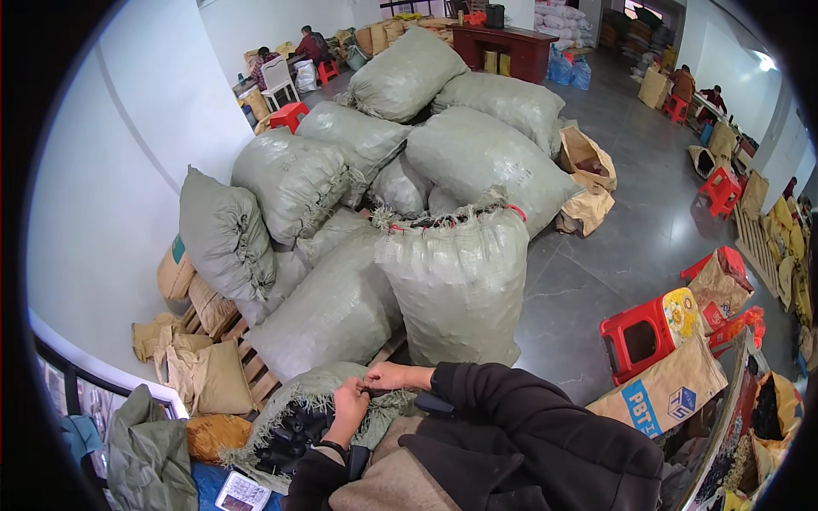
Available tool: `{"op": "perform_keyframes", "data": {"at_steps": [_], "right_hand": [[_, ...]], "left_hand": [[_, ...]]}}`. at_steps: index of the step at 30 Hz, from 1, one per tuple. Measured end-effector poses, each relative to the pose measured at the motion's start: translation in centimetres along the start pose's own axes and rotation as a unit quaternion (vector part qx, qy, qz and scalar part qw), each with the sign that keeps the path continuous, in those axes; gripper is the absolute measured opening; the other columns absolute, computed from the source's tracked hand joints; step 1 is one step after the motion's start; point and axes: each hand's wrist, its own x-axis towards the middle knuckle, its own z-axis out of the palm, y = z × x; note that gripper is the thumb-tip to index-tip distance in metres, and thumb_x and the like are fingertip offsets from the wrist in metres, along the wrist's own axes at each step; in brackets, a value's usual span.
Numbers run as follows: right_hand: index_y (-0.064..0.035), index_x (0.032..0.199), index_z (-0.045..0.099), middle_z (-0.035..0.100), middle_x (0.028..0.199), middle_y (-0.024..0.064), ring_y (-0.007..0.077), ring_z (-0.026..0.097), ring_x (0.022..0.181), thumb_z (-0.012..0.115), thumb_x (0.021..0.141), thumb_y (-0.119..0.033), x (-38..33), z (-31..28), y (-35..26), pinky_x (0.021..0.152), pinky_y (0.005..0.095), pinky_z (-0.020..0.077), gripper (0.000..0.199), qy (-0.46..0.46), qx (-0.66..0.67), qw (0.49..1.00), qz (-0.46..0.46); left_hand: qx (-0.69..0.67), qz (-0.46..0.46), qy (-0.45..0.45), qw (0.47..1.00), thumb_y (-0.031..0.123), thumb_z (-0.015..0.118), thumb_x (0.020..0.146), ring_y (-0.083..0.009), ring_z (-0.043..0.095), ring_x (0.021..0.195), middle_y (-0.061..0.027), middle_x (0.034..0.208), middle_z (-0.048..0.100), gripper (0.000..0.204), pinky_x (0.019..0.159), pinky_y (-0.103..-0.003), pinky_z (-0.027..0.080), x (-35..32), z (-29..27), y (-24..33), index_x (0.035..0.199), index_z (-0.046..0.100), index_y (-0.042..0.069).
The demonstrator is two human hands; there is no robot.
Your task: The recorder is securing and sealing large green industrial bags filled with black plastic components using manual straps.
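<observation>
An open grey-green woven sack (334,375) with a frayed rim stands in front of me, holding many black parts (294,430) whose kind I cannot make out. My left hand (346,414), a dark band on its wrist, is closed over the sack's near right side. From the right, my right hand (390,376) reaches to the same spot, its fingers pinched. Fingertips of both hands meet at the sack's edge; whatever lies between them is too small to make out. Just beyond stands a full upright woven sack (456,285), with red ties at its mouth.
Large stuffed sacks (332,311) are piled ahead, some on a wooden pallet (258,375). To my right are a red stool (635,341) and a brown paper bag (660,387). A calculator (243,492) lies at lower left. Several people sit working farther off.
</observation>
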Motion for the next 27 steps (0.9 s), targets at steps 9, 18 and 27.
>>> {"op": "perform_keyframes", "data": {"at_steps": [9,18,27], "right_hand": [[-0.0048,0.095,0.053,0.054,0.079,0.0016,0.0086,0.047,0.075,0.052,0.073,-0.01,0.0,0.8,0.0,0.068,0.0239,0.0388,0.022,0.019,0.179,0.984,-0.003],[-0.0005,0.103,0.05,0.053,0.085,-0.0003,0.0053,0.047,0.079,0.049,0.072,0.0,-0.8,-0.6,-1.6,0.071,0.0196,0.0379,0.03,-0.041,0.319,0.946,0.041],[0.0006,0.099,0.052,0.054,0.078,-0.0005,0.0052,0.048,0.071,0.05,0.07,0.0,-0.8,-0.2,-0.4,0.066,0.0184,0.0394,0.029,-0.053,0.318,0.946,0.015]], "left_hand": [[-0.004,0.08,-0.043,0.996,0.0,0.054,0.062,-0.0333,0.053,0.072,-0.0161,0.075,0.053,0.019,0.062,-0.038,0.043,0.2,-0.5,-0.6,0.081,0.051,0.004],[0.021,0.131,-0.056,0.99,0.006,0.055,0.065,-0.0353,0.051,0.073,-0.0169,0.078,0.053,0.021,0.063,-0.041,0.042,0.3,-1.1,-0.6,0.085,0.051,0.005],[0.016,0.098,-0.034,0.994,0.013,0.06,0.063,-0.0326,0.052,0.064,-0.0158,0.067,0.052,0.016,0.056,-0.038,0.042,0.3,-0.8,-1.5,0.073,0.053,0.004]]}}
